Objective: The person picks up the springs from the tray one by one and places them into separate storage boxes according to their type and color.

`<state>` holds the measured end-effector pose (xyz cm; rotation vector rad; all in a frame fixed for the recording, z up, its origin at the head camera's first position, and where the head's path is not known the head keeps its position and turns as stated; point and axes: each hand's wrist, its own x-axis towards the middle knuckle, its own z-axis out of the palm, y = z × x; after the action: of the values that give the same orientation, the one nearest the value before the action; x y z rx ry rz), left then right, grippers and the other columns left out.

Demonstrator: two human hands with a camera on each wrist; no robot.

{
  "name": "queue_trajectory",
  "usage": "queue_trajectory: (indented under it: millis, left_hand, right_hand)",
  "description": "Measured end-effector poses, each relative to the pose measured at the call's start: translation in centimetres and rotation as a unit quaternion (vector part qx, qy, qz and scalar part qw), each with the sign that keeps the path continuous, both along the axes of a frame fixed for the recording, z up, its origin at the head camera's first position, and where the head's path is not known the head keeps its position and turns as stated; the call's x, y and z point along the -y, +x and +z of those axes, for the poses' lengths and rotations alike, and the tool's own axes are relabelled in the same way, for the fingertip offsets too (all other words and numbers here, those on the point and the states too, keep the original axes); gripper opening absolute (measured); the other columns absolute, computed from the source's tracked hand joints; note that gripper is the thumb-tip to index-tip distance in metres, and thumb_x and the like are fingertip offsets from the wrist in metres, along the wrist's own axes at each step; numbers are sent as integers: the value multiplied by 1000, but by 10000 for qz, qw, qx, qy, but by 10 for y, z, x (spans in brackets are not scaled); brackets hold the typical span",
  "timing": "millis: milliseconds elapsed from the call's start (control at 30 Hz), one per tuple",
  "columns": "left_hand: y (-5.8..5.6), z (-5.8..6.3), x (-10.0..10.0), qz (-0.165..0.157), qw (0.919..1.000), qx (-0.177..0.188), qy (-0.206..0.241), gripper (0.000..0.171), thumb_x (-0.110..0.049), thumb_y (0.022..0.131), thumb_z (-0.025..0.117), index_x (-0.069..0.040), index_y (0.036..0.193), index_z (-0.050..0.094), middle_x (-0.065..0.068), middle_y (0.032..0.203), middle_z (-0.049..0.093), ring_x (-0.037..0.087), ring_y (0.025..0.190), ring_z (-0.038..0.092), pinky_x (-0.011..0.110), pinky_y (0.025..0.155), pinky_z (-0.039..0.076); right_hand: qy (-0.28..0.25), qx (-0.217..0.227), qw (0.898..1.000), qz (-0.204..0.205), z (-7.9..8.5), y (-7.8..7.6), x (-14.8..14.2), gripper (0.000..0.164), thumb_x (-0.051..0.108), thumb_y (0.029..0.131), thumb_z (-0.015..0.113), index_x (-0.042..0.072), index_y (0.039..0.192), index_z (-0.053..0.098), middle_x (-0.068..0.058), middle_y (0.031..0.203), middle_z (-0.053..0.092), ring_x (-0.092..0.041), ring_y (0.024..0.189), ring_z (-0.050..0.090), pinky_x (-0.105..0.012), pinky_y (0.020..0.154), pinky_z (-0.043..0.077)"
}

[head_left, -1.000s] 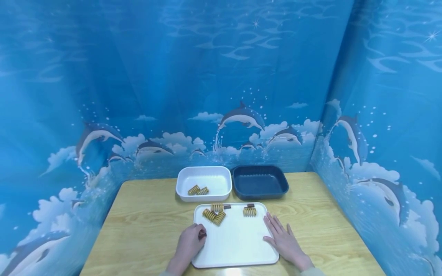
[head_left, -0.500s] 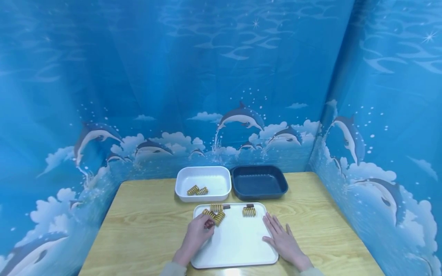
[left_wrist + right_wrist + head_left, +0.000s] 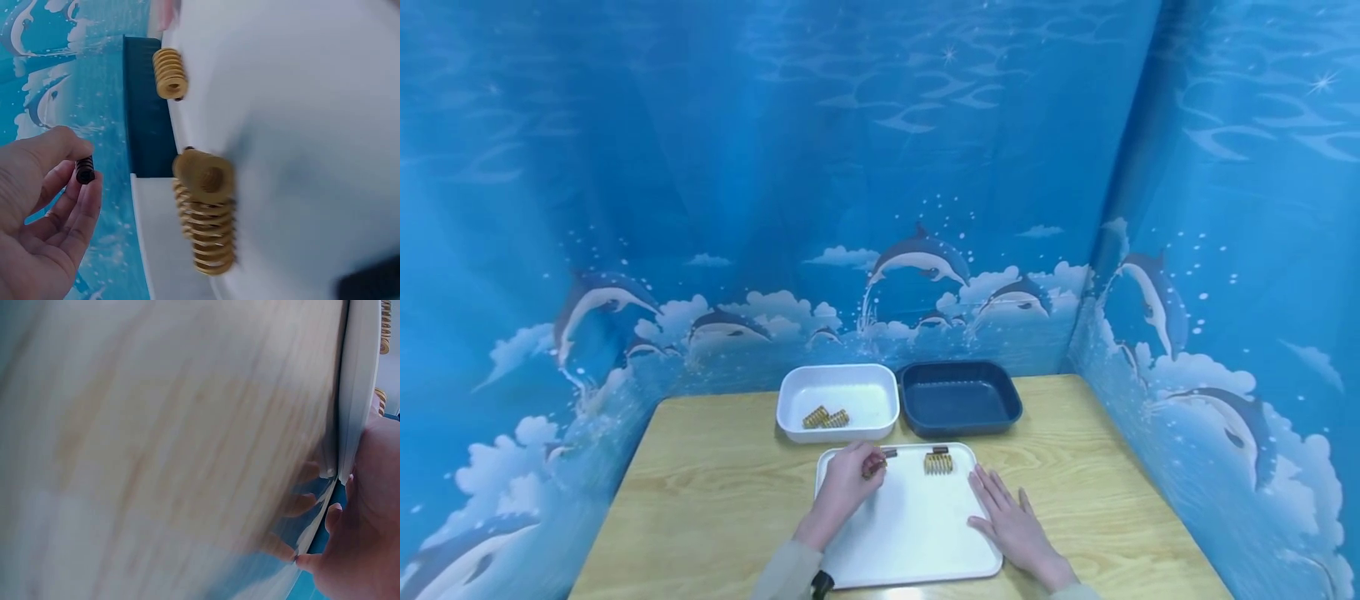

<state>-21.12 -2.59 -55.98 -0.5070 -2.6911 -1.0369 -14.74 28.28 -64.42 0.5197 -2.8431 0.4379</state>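
Note:
Pinched between the thumb and fingers of my left hand (image 3: 846, 482) is a small dark ribbed cylinder (image 3: 85, 170), held over the left part of the white tray (image 3: 925, 533). Gold coil springs (image 3: 212, 240) lie close by on the tray; in the head view this hand hides most of them. Two dark short cylinders lie at the tray's far edge, one (image 3: 891, 453) beside the left hand and one (image 3: 941, 450) behind a single gold spring (image 3: 937, 463). My right hand (image 3: 1015, 525) rests with straight fingers on the tray's right edge.
Behind the tray stands a white bin (image 3: 880, 417) with gold springs (image 3: 825, 418) in it. A dark blue bin (image 3: 962, 428) adjoins it on the right. All stand on a wood-grain table (image 3: 715, 475) against a blue dolphin-print curtain (image 3: 775, 167).
My left hand has moved from the tray's left edge forward and right, over the springs, with the dark cylinder coming into sight. The right hand has stayed on the tray edge.

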Motion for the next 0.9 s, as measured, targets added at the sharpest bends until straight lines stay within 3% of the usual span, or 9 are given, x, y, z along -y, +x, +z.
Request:
queue_trajectory:
  millis: [300,400,667,900]
  left_hand:
    - [-42,20,-29,-349,9984,-410,155,21,-2,77,81,-13,92,72,-3,85,67,6,74,63,17,66,55]
    - [-55,26,-38,-447,9980,-380,228,19,-4,79,81,-13,93,72,-3,86,67,7,75,63,17,67,55]
    - [-87,38,-61,-744,9960,38,486,12,-6,86,78,-12,96,73,-2,86,69,10,76,65,20,68,54]
    - [-112,31,-79,-838,9946,419,451,11,-8,89,76,-10,99,75,1,89,72,13,81,68,24,73,57]
  right_hand:
    - [135,361,9991,-173,7,0,-2,68,42,99,59,4,153,40,-15,161,34,-41,146,34,-78,107,27]
    - [198,335,9991,-180,7,0,-3,68,42,100,59,5,154,40,-14,162,34,-41,146,34,-77,107,27]
    - [238,228,9994,-128,3,-1,-2,67,42,99,59,5,153,41,-14,161,35,-41,145,35,-78,105,30]
    - [369,-22,9993,-67,3,0,1,67,41,99,60,6,152,43,-14,160,37,-40,143,39,-78,102,34]
